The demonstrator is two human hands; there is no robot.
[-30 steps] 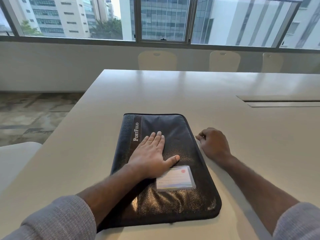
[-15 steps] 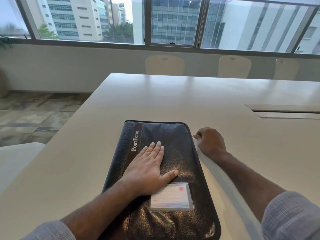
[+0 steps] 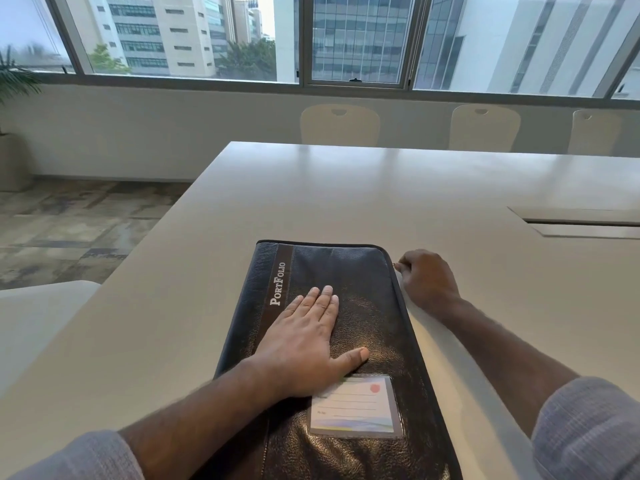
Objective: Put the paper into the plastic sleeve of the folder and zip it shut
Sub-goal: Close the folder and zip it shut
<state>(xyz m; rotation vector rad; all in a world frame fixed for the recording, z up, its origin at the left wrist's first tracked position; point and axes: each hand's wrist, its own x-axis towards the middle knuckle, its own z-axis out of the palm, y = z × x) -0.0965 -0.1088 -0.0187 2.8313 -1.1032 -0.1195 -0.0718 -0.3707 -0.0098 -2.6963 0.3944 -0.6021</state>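
A black leather folder [image 3: 360,278] marked "PortFolio" lies closed on the white table [image 3: 346,195]. A clear card pocket [image 3: 355,407] sits on its near cover. My left hand [image 3: 308,341] presses flat on the cover, fingers straight. My right hand [image 3: 427,280] is at the folder's right edge, near the far right corner, and pinches the small zipper pull [image 3: 396,266]. No paper or plastic sleeve shows; the folder's inside is hidden.
A recessed cable hatch [image 3: 581,223] is set in the table at the right. Three pale chairs [image 3: 339,124] stand along the far edge under the window. A white chair [image 3: 31,323] sits at my left, and a potted plant [image 3: 10,81] stands far left.
My right hand has slid the zipper pull along the folder's right edge toward the far corner. My left hand stays flat on the cover. The camera has tilted slightly.
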